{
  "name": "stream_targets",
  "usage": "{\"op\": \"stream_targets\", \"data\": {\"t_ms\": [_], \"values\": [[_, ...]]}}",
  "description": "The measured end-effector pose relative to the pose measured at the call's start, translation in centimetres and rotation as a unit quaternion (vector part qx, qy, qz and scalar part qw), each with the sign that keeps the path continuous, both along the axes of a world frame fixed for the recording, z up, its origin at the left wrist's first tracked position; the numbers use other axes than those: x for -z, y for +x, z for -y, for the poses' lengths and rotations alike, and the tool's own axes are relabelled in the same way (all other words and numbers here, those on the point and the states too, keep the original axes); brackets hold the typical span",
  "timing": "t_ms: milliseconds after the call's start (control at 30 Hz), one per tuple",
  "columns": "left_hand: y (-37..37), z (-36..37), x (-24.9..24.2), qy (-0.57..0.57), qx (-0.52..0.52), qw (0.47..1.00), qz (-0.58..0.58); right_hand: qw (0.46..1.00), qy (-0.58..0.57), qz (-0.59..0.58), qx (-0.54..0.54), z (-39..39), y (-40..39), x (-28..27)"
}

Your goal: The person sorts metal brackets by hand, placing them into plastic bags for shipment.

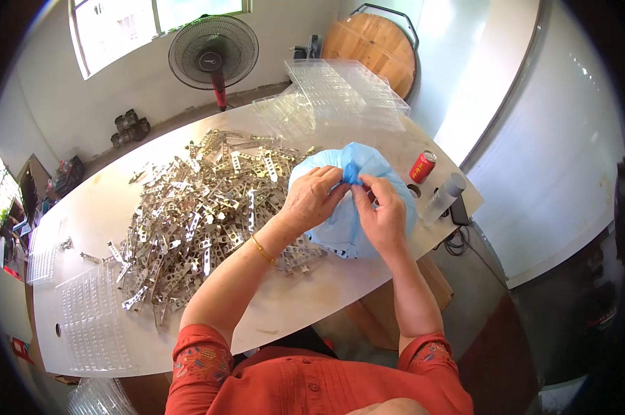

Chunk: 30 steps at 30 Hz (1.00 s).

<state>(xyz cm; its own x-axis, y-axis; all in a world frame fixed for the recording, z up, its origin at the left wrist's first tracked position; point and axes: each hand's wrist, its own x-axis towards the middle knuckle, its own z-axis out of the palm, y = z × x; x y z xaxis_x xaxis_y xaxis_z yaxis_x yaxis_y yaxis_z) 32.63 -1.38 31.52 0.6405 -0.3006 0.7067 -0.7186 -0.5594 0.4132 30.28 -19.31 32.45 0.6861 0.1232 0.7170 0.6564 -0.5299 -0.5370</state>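
A full light-blue plastic bag stands on the table, its neck gathered into a darker blue twist at the top. My left hand grips that twist from the left, fingers closed. From the right, my right hand pinches the same gathered neck between thumb and fingers. The bag's contents are mostly hidden; dark spots show through near its lower edge. Left of the bag spreads a big heap of small perforated metal strips, close by my left forearm.
Clear plastic trays are stacked at the back of the table, and another tray lies front left. On the right stand a red drink can and a clear bottle. A fan is behind.
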Motion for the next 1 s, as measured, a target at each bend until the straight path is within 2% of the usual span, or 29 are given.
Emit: {"op": "stream_targets", "data": {"t_ms": [67,133,200,233,300,333,400,433,500,533,600,633,733,833,867,933,1000], "values": [[-0.2,0.1,-0.1,-0.011,0.0,1.0,-0.002,1.0,0.01,0.004,0.0,-0.3,1.5,0.4],[-0.8,0.4,-0.7,-0.075,-0.011,0.99,-0.115,1.0,0.02,0.007,0.004,-0.5,2.0,0.4],[-0.2,0.3,-0.3,-0.089,-0.017,0.984,-0.153,0.984,0.158,-0.07,-0.052,-0.9,1.9,-0.3],[0.1,0.2,0.1,-0.102,-0.022,0.976,-0.191,0.984,0.156,-0.071,-0.053,-1.1,1.7,-1.0],[0.5,0.1,0.9,-0.1,0.003,0.981,-0.168,0.957,0.259,-0.084,-0.102,-1.3,1.4,-2.3],[0.5,0.0,1.1,-0.097,0.028,0.985,-0.142,0.957,0.26,-0.085,-0.099,-1.2,1.6,-2.1],[0.7,-0.2,1.3,-0.083,0.031,0.988,-0.124,0.932,0.281,-0.141,-0.181,-0.8,2.4,-1.8],[0.7,-0.3,1.2,-0.07,0.03,0.991,-0.106,0.932,0.28,-0.14,-0.182,-0.6,2.5,-1.6],[1.0,-0.6,1.3,-0.078,0.014,0.993,-0.088,0.984,0.111,-0.088,-0.109,-0.4,2.3,-1.1],[1.1,-0.6,1.5,-0.084,-0.002,0.994,-0.073,0.984,0.111,-0.089,-0.109,-0.5,2.3,-0.7],[1.1,-0.5,1.6,-0.103,-0.015,0.992,-0.078,0.994,0.001,-0.085,-0.064,-0.7,2.0,0.0],[1.0,-0.4,1.6,-0.121,-0.029,0.989,-0.081,0.997,-0.045,-0.046,-0.035,-0.6,1.7,0.0],[0.9,-0.3,1.8,-0.153,-0.043,0.983,-0.089,0.996,-0.089,-0.012,-0.015,-0.7,1.3,-0.5],[0.9,-0.5,1.6,-0.205,-0.007,0.973,-0.102,0.996,-0.053,-0.051,-0.052,-0.3,2.4,0.1],[0.9,-0.7,1.5,-0.205,-0.008,0.973,-0.102,0.996,-0.053,-0.05,-0.052,-0.3,2.5,0.3],[0.3,-1.1,0.7,-0.119,0.004,0.991,-0.059,0.998,-0.032,-0.02,-0.042,-0.4,2.7,0.5],[-0.3,-0.9,-0.3,-0.13,0.032,0.99,-0.051,0.998,-0.021,-0.031,-0.047,-0.4,2.6,0.5]]}}
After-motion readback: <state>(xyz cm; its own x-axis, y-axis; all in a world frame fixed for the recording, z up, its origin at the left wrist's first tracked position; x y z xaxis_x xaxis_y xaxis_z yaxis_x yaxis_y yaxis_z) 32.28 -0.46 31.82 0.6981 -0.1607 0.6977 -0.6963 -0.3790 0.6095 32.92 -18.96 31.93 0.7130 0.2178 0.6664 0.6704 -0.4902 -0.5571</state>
